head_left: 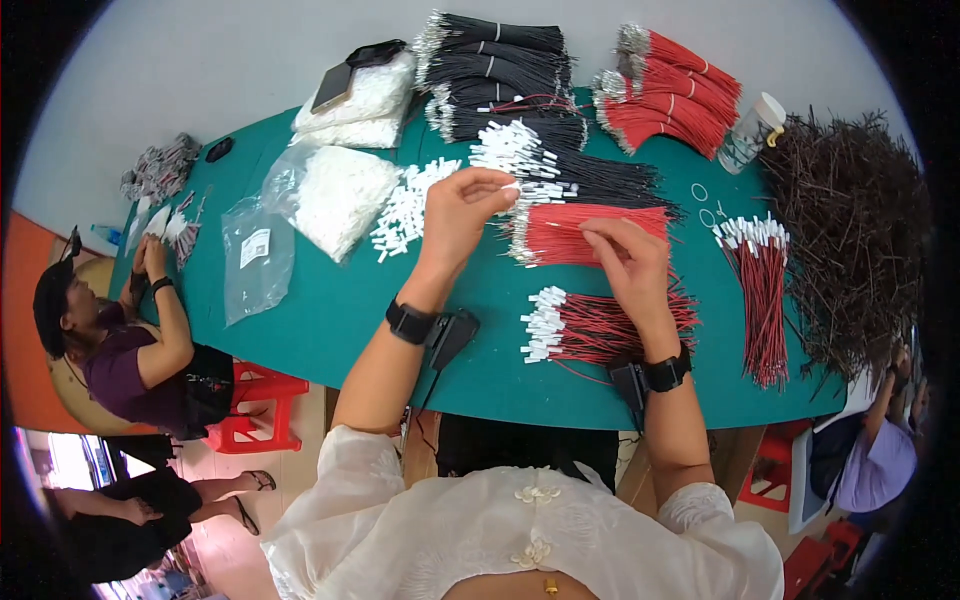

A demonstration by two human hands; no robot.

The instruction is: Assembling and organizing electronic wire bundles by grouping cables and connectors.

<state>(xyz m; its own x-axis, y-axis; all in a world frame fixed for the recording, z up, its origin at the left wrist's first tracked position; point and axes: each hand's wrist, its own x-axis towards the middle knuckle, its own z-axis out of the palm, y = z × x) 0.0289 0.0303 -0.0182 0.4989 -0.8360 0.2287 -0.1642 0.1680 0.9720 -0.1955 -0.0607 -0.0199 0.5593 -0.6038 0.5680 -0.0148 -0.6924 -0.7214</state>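
At a green worktop (330,310), the left hand (465,205) pinches a white connector housing (511,186) above the loose red wires (590,232); the right hand (625,262), fingers together, apparently grips one red wire there, beside finished red bundles (600,330).

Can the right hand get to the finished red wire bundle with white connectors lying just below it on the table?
Probably yes. The right hand hovers directly above the red wire bundle, with nothing lying between them. However, its fingers are pinching a wire from the loose red wires, so it isn't free.
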